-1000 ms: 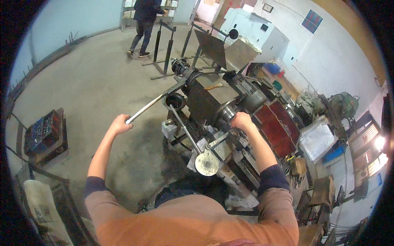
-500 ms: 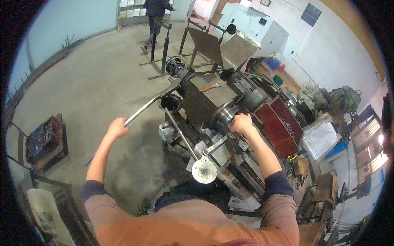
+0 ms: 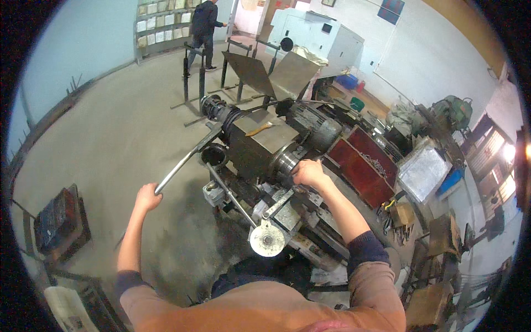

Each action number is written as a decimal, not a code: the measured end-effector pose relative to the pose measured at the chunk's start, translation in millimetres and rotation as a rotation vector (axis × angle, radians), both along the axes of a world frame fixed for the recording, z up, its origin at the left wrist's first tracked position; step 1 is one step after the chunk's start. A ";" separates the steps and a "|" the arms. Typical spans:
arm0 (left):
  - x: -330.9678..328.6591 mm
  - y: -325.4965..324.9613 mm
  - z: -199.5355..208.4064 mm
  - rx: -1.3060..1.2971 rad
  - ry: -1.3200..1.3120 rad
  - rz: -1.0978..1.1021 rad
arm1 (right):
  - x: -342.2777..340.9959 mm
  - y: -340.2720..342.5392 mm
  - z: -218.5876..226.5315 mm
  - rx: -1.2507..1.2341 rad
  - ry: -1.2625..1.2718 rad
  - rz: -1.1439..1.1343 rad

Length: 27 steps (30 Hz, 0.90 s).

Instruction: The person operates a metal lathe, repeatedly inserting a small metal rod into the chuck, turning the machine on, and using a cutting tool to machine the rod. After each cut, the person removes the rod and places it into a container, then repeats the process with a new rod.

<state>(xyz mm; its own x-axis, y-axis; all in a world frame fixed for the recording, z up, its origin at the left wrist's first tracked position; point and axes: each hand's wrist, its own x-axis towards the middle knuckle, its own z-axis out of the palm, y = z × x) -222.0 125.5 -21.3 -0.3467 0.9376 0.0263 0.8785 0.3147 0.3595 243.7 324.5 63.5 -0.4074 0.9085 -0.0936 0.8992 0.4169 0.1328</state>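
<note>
A lathe-like machine stands in front of me, with a grey box-shaped headstock (image 3: 257, 146) and a shiny round metal chuck (image 3: 287, 160). My left hand (image 3: 148, 197) is closed round the outer end of a long metal bar (image 3: 185, 162), which slants up to the headstock's far left end. At the chuck's face, my right hand (image 3: 310, 174) has its fingers curled in; whatever they grip is hidden. Below the chuck, a pale round disc (image 3: 267, 239) sits at the front of the machine. A brush with a wooden handle (image 3: 260, 129) lies on top of the headstock.
Reddish-brown metal trays (image 3: 362, 169) and a silvery sheet (image 3: 423, 174) lie to the right. Black stands (image 3: 193, 77) and tilted metal plates (image 3: 251, 74) are beyond the machine. A person (image 3: 204, 30) is at the back. A dark box (image 3: 58, 224) sits at far left.
My view has shifted, so the machine appears lower and further left. My left hand seems slightly lower with the bar; my right hand stays at the chuck. The person behind has changed stride.
</note>
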 end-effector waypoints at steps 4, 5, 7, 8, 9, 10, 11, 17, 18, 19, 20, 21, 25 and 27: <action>7.0 0.1 8.9 -0.024 0.016 0.032 | -13.4 5.3 11.4 -0.090 -0.037 -0.071; 11.7 1.8 13.1 -0.045 0.034 0.042 | -13.9 6.2 11.5 -0.095 -0.006 -0.080; 17.1 4.4 15.4 -0.052 0.080 0.063 | -10.0 8.4 11.5 -0.102 0.048 -0.097; 16.8 6.6 14.3 -0.039 0.114 0.074 | -7.7 8.9 10.5 -0.120 0.127 -0.102; 18.0 9.0 11.4 -0.032 0.144 0.081 | -8.1 9.7 8.8 -0.097 0.107 -0.087; 16.0 13.4 7.7 -0.038 0.175 0.067 | -9.6 10.8 7.5 -0.073 0.087 -0.074; 11.8 19.0 3.0 -0.044 0.205 0.052 | -10.2 11.8 6.8 -0.050 0.067 -0.062; -48.0 50.4 18.3 -0.167 0.447 0.089 | -10.4 4.8 10.0 -0.094 0.124 -0.138; -80.2 68.8 13.1 -0.114 0.486 0.136 | -9.5 5.2 7.9 -0.069 0.148 -0.123; -111.9 85.1 10.7 -0.060 0.529 0.190 | -14.8 7.0 6.3 -0.071 0.160 -0.121; -130.4 104.1 9.8 -0.012 0.555 0.226 | -15.6 8.3 9.6 -0.064 0.158 -0.127; -136.9 115.0 9.2 0.026 0.576 0.262 | -13.9 7.5 11.1 -0.066 0.152 -0.133; -142.2 135.4 -4.3 -0.014 0.498 0.353 | -9.6 6.9 6.9 -0.042 0.160 -0.137; -144.6 133.2 -15.4 -0.001 0.514 0.371 | -8.8 10.1 3.3 -0.021 0.137 -0.111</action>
